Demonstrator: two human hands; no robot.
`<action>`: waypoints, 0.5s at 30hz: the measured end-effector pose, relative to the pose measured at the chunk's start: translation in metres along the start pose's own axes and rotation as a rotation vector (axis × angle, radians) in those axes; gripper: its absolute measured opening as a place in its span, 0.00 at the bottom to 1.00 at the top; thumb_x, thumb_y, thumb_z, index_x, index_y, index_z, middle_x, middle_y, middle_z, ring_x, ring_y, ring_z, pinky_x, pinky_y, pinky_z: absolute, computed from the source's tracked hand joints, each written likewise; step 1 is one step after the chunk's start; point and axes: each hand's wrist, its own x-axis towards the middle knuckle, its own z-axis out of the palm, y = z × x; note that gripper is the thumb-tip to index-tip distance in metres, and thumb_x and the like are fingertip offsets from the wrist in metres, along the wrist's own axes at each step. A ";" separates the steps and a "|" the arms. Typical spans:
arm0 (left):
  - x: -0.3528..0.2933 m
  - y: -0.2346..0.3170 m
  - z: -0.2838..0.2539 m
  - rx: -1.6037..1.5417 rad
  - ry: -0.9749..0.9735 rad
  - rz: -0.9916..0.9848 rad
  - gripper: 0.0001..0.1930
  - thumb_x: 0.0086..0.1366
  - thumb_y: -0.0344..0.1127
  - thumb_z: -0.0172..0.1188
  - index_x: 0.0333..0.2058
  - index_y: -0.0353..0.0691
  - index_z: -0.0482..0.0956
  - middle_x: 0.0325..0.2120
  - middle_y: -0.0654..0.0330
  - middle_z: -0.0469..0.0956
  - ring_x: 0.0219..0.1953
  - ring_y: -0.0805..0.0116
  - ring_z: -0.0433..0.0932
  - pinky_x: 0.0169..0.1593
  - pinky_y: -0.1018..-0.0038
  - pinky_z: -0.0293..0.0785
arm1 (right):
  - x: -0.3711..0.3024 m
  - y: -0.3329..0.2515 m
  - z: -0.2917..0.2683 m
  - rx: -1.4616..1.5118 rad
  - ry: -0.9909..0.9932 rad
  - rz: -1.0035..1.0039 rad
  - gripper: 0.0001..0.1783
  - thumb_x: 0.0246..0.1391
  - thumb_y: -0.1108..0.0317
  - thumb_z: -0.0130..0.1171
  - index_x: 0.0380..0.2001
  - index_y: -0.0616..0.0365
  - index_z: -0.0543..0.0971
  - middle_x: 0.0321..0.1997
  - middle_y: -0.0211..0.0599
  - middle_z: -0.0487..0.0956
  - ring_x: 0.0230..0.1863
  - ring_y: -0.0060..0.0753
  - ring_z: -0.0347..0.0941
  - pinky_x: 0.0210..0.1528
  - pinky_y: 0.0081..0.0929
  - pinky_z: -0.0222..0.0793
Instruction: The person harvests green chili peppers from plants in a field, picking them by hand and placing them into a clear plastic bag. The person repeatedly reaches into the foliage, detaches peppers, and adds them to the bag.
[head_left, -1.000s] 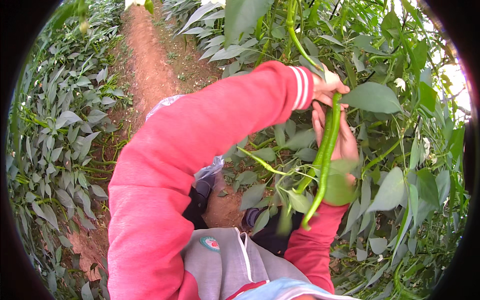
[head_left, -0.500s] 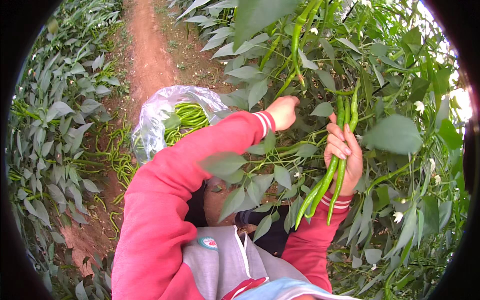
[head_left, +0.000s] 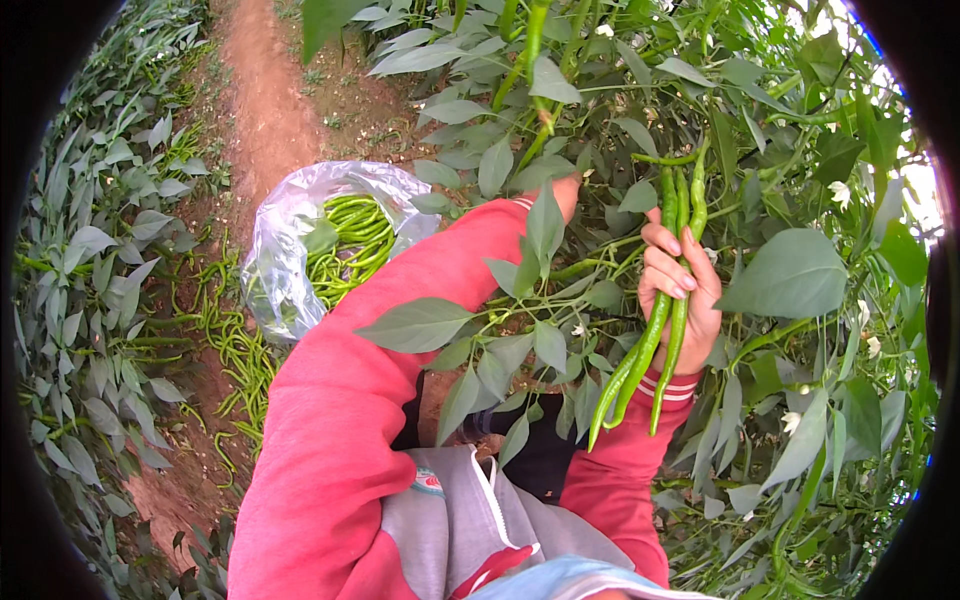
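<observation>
My right hand (head_left: pixel 690 300) is closed around a small bunch of long green chili peppers (head_left: pixel 675 345). Their stem ends point up past my fingers, and the tips hang below toward my wrist. Among the leaves of the pepper plant in front of me is my left hand (head_left: pixel 567 196). Only its back and part of the wrist show; foliage hides the fingers, so whether they grip anything is not visible. Near the left hand, another green pepper (head_left: pixel 535 35) hangs on the plant.
Left of my left arm stands an open clear plastic bag (head_left: pixel 268 255) holding many green peppers (head_left: pixel 350 235). Loose peppers (head_left: pixel 240 365) lie on the soil beside it. A bare dirt path (head_left: pixel 265 100) runs between plant rows. Leafy stems (head_left: pixel 420 325) cross between my arms.
My left hand has gone farther in among the leaves, and its fingers have passed out of sight. The right hand still holds its peppers. The whole view has shifted slightly.
</observation>
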 end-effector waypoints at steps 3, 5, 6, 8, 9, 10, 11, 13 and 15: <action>0.001 -0.002 0.007 -0.052 0.218 0.142 0.29 0.60 0.28 0.57 0.61 0.34 0.63 0.44 0.40 0.77 0.43 0.42 0.78 0.49 0.55 0.72 | 0.000 -0.001 -0.001 0.004 -0.010 0.009 0.20 0.68 0.72 0.42 0.58 0.72 0.58 0.35 0.34 0.63 0.23 0.19 0.58 0.24 0.17 0.61; 0.001 0.003 0.008 -0.212 0.415 0.251 0.26 0.59 0.30 0.59 0.56 0.33 0.68 0.41 0.37 0.77 0.41 0.40 0.78 0.48 0.55 0.73 | 0.001 -0.002 -0.002 -0.027 -0.011 -0.009 0.20 0.68 0.72 0.41 0.58 0.75 0.58 0.35 0.34 0.62 0.22 0.19 0.59 0.23 0.19 0.60; -0.001 0.007 0.007 -0.191 0.455 0.196 0.23 0.58 0.31 0.60 0.53 0.32 0.70 0.39 0.37 0.78 0.40 0.41 0.78 0.48 0.55 0.73 | 0.000 -0.002 -0.002 -0.042 -0.012 -0.017 0.21 0.68 0.71 0.40 0.57 0.77 0.58 0.34 0.35 0.61 0.22 0.19 0.59 0.23 0.19 0.60; -0.004 0.015 0.002 -0.157 0.471 0.084 0.18 0.58 0.33 0.61 0.46 0.31 0.75 0.37 0.38 0.78 0.40 0.41 0.78 0.48 0.56 0.73 | 0.000 -0.003 -0.002 -0.042 -0.007 -0.019 0.21 0.69 0.71 0.41 0.57 0.77 0.57 0.35 0.34 0.61 0.22 0.19 0.59 0.23 0.19 0.60; -0.005 0.019 -0.002 -0.132 0.560 0.068 0.13 0.57 0.36 0.62 0.36 0.31 0.78 0.30 0.41 0.79 0.37 0.42 0.79 0.46 0.56 0.74 | -0.001 -0.003 -0.003 -0.035 -0.003 -0.017 0.21 0.68 0.71 0.41 0.57 0.77 0.57 0.35 0.34 0.61 0.22 0.19 0.59 0.23 0.19 0.60; -0.006 0.022 -0.005 -0.113 0.547 0.045 0.13 0.57 0.36 0.62 0.35 0.32 0.78 0.29 0.43 0.79 0.36 0.43 0.79 0.45 0.56 0.75 | -0.001 -0.003 -0.002 -0.024 0.004 -0.017 0.21 0.68 0.71 0.41 0.57 0.77 0.57 0.35 0.34 0.61 0.22 0.19 0.59 0.23 0.19 0.60; -0.008 0.024 -0.008 -0.090 0.579 0.052 0.13 0.56 0.37 0.62 0.34 0.32 0.79 0.28 0.44 0.79 0.35 0.44 0.79 0.44 0.55 0.75 | -0.002 -0.002 -0.002 -0.022 -0.001 -0.018 0.22 0.68 0.71 0.41 0.58 0.78 0.57 0.35 0.35 0.61 0.23 0.19 0.59 0.23 0.19 0.60; -0.012 0.027 -0.011 -0.052 0.617 -0.002 0.13 0.55 0.40 0.64 0.33 0.35 0.79 0.25 0.48 0.80 0.31 0.47 0.80 0.40 0.57 0.76 | -0.003 -0.002 -0.002 -0.041 0.019 -0.033 0.22 0.68 0.71 0.42 0.58 0.78 0.57 0.35 0.35 0.61 0.23 0.19 0.59 0.23 0.19 0.60; -0.015 0.028 -0.012 -0.023 0.664 -0.046 0.13 0.54 0.40 0.64 0.32 0.36 0.79 0.25 0.50 0.80 0.31 0.48 0.80 0.39 0.59 0.77 | -0.003 -0.001 -0.002 -0.073 0.023 -0.044 0.23 0.68 0.71 0.42 0.59 0.78 0.57 0.36 0.35 0.61 0.24 0.19 0.59 0.24 0.19 0.60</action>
